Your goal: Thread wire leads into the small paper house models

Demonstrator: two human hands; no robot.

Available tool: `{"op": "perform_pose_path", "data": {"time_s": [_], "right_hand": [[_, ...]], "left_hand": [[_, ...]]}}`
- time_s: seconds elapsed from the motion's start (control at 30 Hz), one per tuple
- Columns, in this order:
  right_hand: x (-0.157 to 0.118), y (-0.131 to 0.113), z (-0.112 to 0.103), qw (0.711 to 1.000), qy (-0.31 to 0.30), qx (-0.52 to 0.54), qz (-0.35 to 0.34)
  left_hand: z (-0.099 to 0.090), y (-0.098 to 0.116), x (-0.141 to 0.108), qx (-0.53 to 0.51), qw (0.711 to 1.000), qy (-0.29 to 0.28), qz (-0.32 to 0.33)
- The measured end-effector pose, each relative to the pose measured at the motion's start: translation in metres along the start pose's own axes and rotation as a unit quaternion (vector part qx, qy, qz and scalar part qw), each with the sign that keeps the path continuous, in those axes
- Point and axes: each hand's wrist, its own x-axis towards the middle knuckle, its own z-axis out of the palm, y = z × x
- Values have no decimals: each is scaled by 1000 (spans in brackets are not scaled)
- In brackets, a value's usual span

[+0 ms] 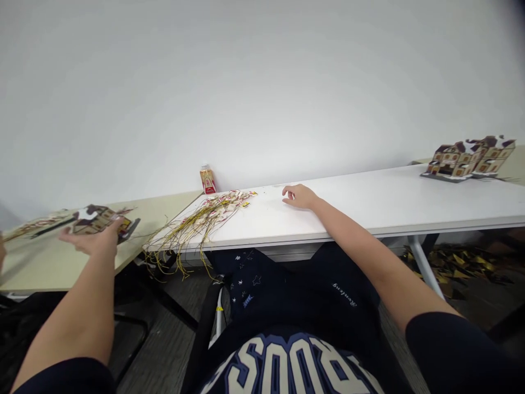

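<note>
My left hand (96, 241) is stretched out over the cream table and grips a small model house (93, 218) with brown roofs, white snow patches and a dark base. The house is tilted. My right hand (300, 196) rests at the white table, fingers loosely bent, a gap showing between thumb and fingers and nothing between them. Left of it lies a bundle of yellowish strings with red-and-white tags (217, 210), its ends hanging over the table's front edge.
Two similar model houses (455, 161) stand at the right of the white table (369, 200). A red-and-gold carton (208, 179) stands against the wall. On the cream table (156, 210) lie a dark stick and more strings. Gold pieces (459, 265) lie under the table. Part of another hand (1, 249) shows at far left.
</note>
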Motion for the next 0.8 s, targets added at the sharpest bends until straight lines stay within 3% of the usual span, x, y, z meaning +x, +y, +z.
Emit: {"op": "perform_pose_path", "data": {"time_s": [0.1,0.23,0.4,0.8], "right_hand": [[-1,1,1,1000,0,0,-3],[-2,1,0,1000,-4,-2,7],[-4,0,-2,1000,-4,13,24],[-2,3,-2,999,15,33,18]], "left_hand": [[-19,-27,4,88,993,51,-64],[-25,-42,6,151,987,4,-55],[-21,-40,4,223,974,-29,-5],[-17,-28,3,282,957,-30,-55]]}}
